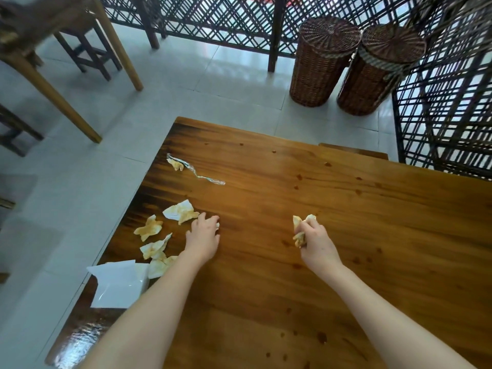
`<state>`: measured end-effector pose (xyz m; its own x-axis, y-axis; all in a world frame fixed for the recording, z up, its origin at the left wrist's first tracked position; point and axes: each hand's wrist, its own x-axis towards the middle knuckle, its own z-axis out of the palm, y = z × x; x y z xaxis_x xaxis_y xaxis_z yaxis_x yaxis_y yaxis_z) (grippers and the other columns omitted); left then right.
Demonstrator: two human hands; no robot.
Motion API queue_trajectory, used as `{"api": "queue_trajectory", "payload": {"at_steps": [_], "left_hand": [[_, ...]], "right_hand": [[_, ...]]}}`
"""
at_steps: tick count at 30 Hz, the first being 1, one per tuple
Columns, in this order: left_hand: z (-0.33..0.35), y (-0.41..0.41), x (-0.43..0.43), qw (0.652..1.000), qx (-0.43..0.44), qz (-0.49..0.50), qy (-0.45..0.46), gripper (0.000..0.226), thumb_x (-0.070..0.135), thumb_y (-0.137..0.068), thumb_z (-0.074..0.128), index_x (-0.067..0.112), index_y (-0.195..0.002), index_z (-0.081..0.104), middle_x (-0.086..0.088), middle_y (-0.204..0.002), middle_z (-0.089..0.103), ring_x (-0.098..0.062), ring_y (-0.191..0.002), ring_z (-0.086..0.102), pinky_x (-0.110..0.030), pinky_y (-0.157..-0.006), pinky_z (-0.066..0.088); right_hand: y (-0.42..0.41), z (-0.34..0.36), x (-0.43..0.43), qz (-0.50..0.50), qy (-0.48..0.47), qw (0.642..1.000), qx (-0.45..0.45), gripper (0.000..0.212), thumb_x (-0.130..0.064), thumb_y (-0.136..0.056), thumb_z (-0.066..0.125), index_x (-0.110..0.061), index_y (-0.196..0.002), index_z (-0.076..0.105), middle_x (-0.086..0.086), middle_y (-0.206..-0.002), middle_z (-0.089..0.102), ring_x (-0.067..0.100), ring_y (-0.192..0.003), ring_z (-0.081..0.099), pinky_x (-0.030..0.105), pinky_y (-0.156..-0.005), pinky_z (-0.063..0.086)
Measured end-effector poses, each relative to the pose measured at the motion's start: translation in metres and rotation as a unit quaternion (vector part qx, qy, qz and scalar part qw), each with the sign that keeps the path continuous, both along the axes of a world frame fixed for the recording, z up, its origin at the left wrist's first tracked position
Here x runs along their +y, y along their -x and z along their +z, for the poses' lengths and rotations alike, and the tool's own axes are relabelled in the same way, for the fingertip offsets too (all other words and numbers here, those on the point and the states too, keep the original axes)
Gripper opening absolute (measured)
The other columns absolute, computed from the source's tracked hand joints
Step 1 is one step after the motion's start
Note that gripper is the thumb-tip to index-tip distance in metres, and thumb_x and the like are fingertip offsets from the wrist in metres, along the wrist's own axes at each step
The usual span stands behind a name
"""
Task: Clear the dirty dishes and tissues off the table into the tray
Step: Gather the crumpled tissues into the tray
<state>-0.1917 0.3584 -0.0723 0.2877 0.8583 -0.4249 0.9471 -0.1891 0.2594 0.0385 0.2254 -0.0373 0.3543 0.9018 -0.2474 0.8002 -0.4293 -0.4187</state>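
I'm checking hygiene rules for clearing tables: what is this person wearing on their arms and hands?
Nothing that shows. The left forearm and right forearm are bare, with no sleeves in view; the left hand and right hand carry no gloves, rings, watch or bracelet.

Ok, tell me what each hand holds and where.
Right hand grips a stained tissue wad round its middle. Left hand covers a white scrap; grip cannot be told.
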Motion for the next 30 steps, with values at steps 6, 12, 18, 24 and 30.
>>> {"api": "queue_trajectory", "payload": {"at_steps": [6, 12, 18, 24, 30], "left_hand": [[-0.003, -0.005, -0.017, 0.999, -0.027, -0.004, -0.028, 0.040, -0.004, -0.092, 0.054, 0.014, -0.126, 0.048, -0.012, -0.138, 0.036, -0.023, -0.124, 0.038, -0.031, -0.100, 0.046], [0.004, -0.026, -0.035, 0.996, -0.035, -0.073, -0.040, 0.038, -0.007, -0.091, 0.052, 0.014, -0.123, 0.049, -0.010, -0.133, 0.038, -0.020, -0.117, 0.040, -0.030, -0.098, 0.045], [0.015, -0.072, -0.064, 0.978, -0.043, -0.178, -0.098, 0.040, -0.007, -0.087, 0.056, 0.016, -0.120, 0.049, -0.008, -0.123, 0.045, -0.021, -0.108, 0.046, -0.028, -0.084, 0.041], [0.024, -0.122, -0.105, 0.949, -0.040, -0.286, -0.128, 0.055, -0.009, -0.076, 0.064, 0.017, -0.121, 0.045, -0.007, -0.121, 0.042, -0.023, -0.103, 0.045, -0.031, -0.080, 0.039], [0.032, -0.161, -0.158, 0.924, -0.057, -0.354, -0.132, 0.055, -0.008, -0.075, 0.065, 0.017, -0.119, 0.044, -0.007, -0.121, 0.040, -0.023, -0.102, 0.043, -0.029, -0.077, 0.035]], "right_hand": [[-0.010, 0.004, -0.021, -0.029, -0.003, 0.999, -0.013, 0.033, 0.005, -0.081, 0.065, -0.020, -0.101, 0.058, -0.008, -0.107, 0.046, 0.011, -0.094, 0.047, 0.021, -0.071, 0.051], [-0.019, 0.010, -0.050, -0.054, 0.001, 0.998, -0.021, 0.035, 0.007, -0.080, 0.062, -0.024, -0.094, 0.055, -0.008, -0.107, 0.045, 0.011, -0.091, 0.046, 0.023, -0.067, 0.051], [-0.031, 0.014, -0.099, -0.123, 0.008, 0.992, -0.032, 0.033, 0.000, -0.082, 0.066, -0.026, -0.097, 0.055, -0.008, -0.111, 0.047, 0.009, -0.095, 0.048, 0.022, -0.073, 0.053], [-0.049, 0.017, -0.159, -0.176, 0.010, 0.984, -0.033, 0.032, 0.001, -0.083, 0.064, -0.025, -0.098, 0.055, -0.008, -0.111, 0.046, 0.009, -0.098, 0.048, 0.023, -0.073, 0.053], [-0.067, 0.013, -0.220, -0.208, -0.005, 0.978, -0.027, 0.035, 0.002, -0.081, 0.062, -0.029, -0.090, 0.051, -0.010, -0.103, 0.044, 0.009, -0.091, 0.046, 0.019, -0.064, 0.048]]}}
